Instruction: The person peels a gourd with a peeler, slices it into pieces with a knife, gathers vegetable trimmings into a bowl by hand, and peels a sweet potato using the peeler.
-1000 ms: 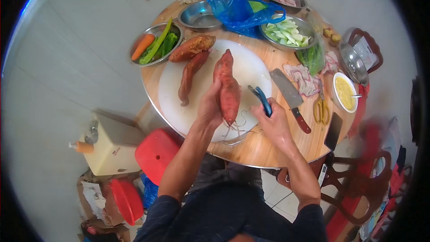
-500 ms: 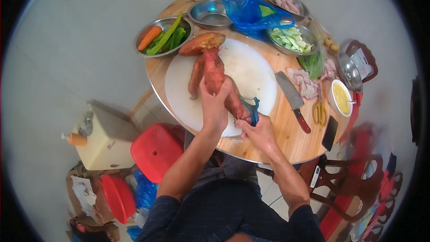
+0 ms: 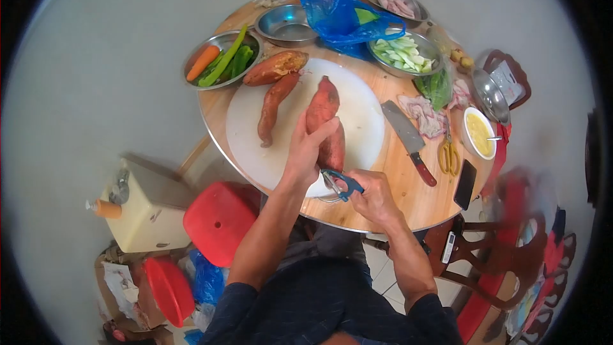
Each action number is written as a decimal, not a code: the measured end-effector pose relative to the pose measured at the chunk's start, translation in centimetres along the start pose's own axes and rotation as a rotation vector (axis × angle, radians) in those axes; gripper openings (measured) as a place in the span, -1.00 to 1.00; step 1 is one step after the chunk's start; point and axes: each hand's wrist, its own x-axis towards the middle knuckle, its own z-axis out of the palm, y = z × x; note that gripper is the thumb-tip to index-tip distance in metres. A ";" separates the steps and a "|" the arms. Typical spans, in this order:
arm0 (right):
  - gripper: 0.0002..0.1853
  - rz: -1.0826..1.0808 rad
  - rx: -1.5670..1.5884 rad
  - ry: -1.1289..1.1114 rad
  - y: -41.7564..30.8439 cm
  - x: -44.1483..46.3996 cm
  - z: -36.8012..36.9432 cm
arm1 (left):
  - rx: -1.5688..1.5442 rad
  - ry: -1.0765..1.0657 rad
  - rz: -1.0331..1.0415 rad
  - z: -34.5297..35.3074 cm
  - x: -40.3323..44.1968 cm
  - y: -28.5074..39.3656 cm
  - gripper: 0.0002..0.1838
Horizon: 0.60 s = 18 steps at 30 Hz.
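A long red sweet potato [image 3: 323,115] is held over the white round cutting board [image 3: 367,112] by my left hand [image 3: 305,150], its fingers and thumb wrapped round the lower half. My right hand [image 3: 373,198] grips a blue peeler [image 3: 345,185], whose head is at the sweet potato's lower end. Two more sweet potatoes lie on the board's upper left, a thin one [image 3: 274,107] and a thicker one [image 3: 271,69] touching it.
A cleaver [image 3: 403,129], yellow-handled scissors [image 3: 449,156] and a phone [image 3: 465,184] lie to the right. Bowls of vegetables [image 3: 223,64], cut greens [image 3: 405,54] and yellow liquid [image 3: 479,133] stand around the board. A red stool [image 3: 220,223] is at the lower left.
The held sweet potato has swung away from the two others and now points more upright. The peeler has turned, its head now at the sweet potato's lower tip. The view has shifted slightly.
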 end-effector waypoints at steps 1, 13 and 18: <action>-0.80 0.037 -0.026 -0.071 0.2 -0.3 -0.7 | -0.026 -0.100 -0.116 -0.3 0.1 0.1 -0.23; -0.78 0.562 0.669 0.250 0.8 -1.4 2.1 | -0.434 -0.066 -0.274 -0.3 1.3 -3.0 -0.51; -0.86 0.557 0.593 0.168 0.2 -1.4 3.0 | -0.537 0.016 -0.241 0.9 0.9 -3.6 -0.48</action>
